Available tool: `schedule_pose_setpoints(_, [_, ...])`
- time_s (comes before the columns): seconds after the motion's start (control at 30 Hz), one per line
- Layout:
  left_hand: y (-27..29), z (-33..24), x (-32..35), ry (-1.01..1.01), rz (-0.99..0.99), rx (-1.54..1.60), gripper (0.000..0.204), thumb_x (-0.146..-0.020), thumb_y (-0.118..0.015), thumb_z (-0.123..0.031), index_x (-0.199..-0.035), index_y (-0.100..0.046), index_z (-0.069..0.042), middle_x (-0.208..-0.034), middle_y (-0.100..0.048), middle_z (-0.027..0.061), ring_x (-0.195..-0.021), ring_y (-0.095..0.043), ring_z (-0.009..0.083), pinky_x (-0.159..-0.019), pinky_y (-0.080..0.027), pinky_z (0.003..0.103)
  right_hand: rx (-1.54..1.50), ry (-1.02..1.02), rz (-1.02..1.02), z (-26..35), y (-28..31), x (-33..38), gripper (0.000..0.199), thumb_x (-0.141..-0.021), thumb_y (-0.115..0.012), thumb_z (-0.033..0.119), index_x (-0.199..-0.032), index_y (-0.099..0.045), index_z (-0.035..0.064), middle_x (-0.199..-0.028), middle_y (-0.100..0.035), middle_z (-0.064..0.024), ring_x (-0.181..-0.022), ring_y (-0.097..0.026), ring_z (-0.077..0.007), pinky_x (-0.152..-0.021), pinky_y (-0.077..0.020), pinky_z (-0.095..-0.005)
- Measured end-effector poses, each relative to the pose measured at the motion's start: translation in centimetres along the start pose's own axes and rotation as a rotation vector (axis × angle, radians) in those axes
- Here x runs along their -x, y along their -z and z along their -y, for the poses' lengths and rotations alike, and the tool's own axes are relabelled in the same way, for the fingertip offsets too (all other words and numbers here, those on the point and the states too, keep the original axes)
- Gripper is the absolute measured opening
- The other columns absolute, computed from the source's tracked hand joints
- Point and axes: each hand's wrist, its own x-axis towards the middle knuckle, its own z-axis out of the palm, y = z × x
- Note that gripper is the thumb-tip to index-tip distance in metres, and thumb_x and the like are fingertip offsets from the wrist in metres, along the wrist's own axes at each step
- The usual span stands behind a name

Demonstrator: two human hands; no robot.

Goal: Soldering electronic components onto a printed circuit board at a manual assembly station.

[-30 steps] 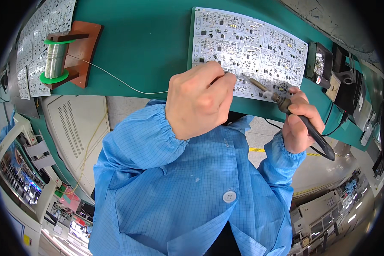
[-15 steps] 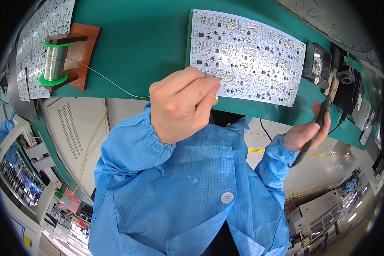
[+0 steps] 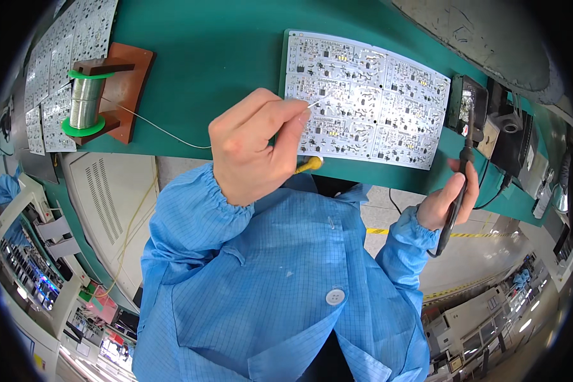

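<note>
My left hand (image 3: pixel 254 146) pinches solder wire (image 3: pixel 162 130) between thumb and fingertips. The wire's free end sticks out over a white panel of circuit boards (image 3: pixel 404 116) lying on the green mat. From the other side of this hand, the wire runs left to a spool (image 3: pixel 84 105) with green flanges on a brown stand. A black-handled soldering iron (image 3: pixel 466 155) is gripped in my right hand (image 3: pixel 449 200), right of the panel. Its tip end points up into a small dark box (image 3: pixel 479 95) with shiny material inside; whether it touches is unclear.
More circuit board panels (image 3: pixel 60 60) lie at the far left. A yellow object (image 3: pixel 309 165) with a pale end sits at the mat's near edge, beside my left hand. Black equipment (image 3: pixel 512 143) with cables stands right of the box. A grey curved surface (image 3: pixel 477 38) borders the far right.
My right hand has swung the iron left and its tip end is now at the dark box. My left hand has shifted slightly left, showing the wire's end and the yellow object.
</note>
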Motion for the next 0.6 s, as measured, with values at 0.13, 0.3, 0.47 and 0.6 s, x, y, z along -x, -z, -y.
schedule_pose_setpoints(0.13, [0.6, 0.5, -0.4, 0.041, 0.015, -0.026, 0.013, -0.069, -0.067, 0.007, -0.08, -0.064, -0.001, -0.062, -0.057, 0.0082, -0.052, -0.056, 0.019, -0.044, -0.041, 0.027, -0.148, 0.04, 0.059, 1.5, -1.1, 0.0, 0.029, -0.088, -0.054, 0.012, -0.107, -0.056, -0.0092, -0.085, -0.06, -0.0168, -0.073, -0.054, -0.0189, -0.07, -0.0436, -0.0307])
schedule_pose_setpoints(0.3, [0.7, 0.7, -0.2, 0.116, -0.013, 0.052, 0.01, -0.069, -0.065, 0.007, -0.077, -0.063, 0.001, -0.063, -0.059, 0.0086, -0.051, -0.056, 0.0178, -0.044, -0.041, 0.027, -0.317, 0.105, 0.23, 2.9, -1.7, -0.2, 0.029, -0.086, -0.055, 0.013, -0.105, -0.057, -0.0084, -0.085, -0.06, -0.0162, -0.068, -0.051, -0.017, -0.066, -0.0426, -0.0282])
schedule_pose_setpoints(0.47, [1.5, 0.8, 0.3, 0.23, -0.014, 0.092, 0.007, -0.069, -0.062, 0.006, -0.074, -0.06, 0.001, -0.064, -0.06, 0.009, -0.052, -0.057, 0.0175, -0.047, -0.043, 0.027, -0.4, 0.034, 0.351, 4.9, -2.9, -0.2, 0.029, -0.084, -0.057, 0.017, -0.099, -0.059, -0.0069, -0.077, -0.058, -0.0127, -0.062, -0.048, -0.0159, -0.072, -0.0441, -0.033])
schedule_pose_setpoints(0.6, [2.3, 0.6, 0.8, 0.431, 0.077, 0.192, 0.004, -0.069, -0.059, 0.004, -0.071, -0.057, 0.001, -0.066, -0.061, 0.0096, -0.057, -0.06, 0.019, -0.051, -0.046, 0.028, -0.454, 0.154, 0.521, 5.0, -3.6, -0.7, 0.024, -0.082, -0.058, 0.019, -0.09, -0.058, -0.0037, -0.066, -0.054, -0.0094, -0.057, -0.044, -0.0156, -0.081, -0.0424, -0.0431])
